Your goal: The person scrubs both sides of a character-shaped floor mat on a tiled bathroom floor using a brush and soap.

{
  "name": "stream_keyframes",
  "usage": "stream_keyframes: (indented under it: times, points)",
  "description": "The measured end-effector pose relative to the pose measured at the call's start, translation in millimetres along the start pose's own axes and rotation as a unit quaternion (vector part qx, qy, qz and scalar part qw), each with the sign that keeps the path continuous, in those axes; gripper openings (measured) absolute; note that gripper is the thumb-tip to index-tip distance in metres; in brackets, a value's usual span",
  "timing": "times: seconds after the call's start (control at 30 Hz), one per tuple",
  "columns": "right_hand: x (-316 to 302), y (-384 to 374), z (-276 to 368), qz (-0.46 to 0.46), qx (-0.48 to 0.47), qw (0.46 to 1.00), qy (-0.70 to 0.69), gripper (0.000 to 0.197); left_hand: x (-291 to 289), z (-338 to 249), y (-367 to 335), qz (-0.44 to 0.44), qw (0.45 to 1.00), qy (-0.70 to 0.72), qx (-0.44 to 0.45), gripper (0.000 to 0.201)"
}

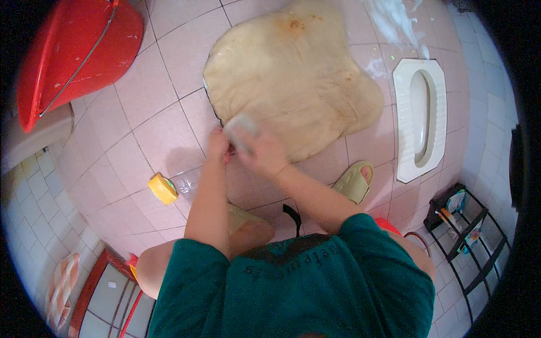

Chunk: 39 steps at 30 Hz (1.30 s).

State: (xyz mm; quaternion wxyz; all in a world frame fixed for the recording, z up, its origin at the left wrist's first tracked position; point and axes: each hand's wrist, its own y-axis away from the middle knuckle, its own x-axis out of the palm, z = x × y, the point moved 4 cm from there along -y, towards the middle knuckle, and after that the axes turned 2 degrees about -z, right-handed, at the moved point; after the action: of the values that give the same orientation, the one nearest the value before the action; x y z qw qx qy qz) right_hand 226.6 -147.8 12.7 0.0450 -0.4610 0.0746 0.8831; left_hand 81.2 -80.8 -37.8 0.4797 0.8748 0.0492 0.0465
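Note:
A large tan mat (282,73) of irregular outline, with rust-brown stains, lies flat on the pink tiled floor in front of me. My left hand (218,145) is closed at its near left edge and appears to pinch that edge. Just to the right, my right hand (264,151) grips a pale, brush-like block (243,132) against the same corner. Motion blurs the block and the right fingers, so its exact kind is unclear.
A red bucket (107,50) with a wire handle stands far left. Nearer lie a yellow block (162,188) and a clear plastic container (187,183). On the right are a white squat toilet (420,118), foam (394,19) and a black rack (468,231). My green slipper (355,183) is close to the mat.

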Motion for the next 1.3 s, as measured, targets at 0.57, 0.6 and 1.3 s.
stream_keyframes:
  times: [0.57, 0.6, 1.3]
  points:
    - [-25.6, -8.1, -5.7, 0.052, -0.166, 0.984, -0.040, 0.043, -32.2, -16.6, -22.4, -0.215, 0.870, -0.348, 0.275, 0.036]
    - [-20.0, -17.9, -66.1, 0.089, -0.045, 0.994, 0.051, 0.045, -30.2, -20.4, -22.4, -0.231, 0.868, -0.340, 0.280, 0.037]
    - [-155.3, -106.4, -190.5, -0.073, 0.236, 0.959, 0.141, 0.055, 83.3, -53.2, -13.2, -0.203, 0.593, -0.631, 0.457, 0.064]
